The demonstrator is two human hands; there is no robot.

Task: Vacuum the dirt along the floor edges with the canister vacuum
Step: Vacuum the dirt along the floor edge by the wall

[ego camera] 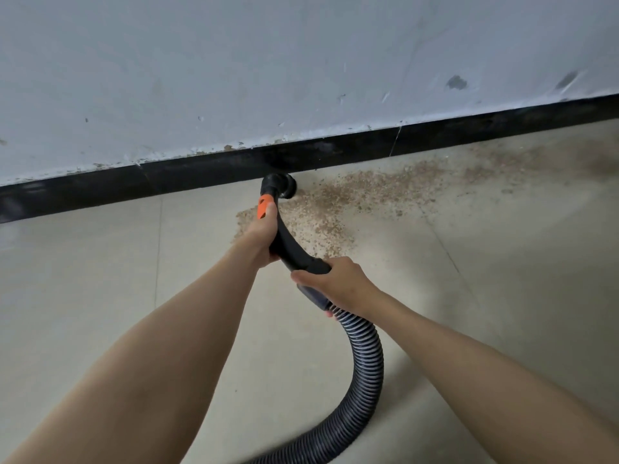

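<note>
Both hands (left, right) grip the vacuum handle over dirt.

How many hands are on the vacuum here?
2. The left hand grips the black handle just below the orange band; the right hand grips the cuff where the ribbed hose joins. Neither is hidden.

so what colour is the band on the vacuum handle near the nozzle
Orange band, clearest in the head view, on the black handle.

Two bare forearms, no sleeves in view. Left hand and right hand ungloved; no rings, watch or bands at either wrist.
</note>
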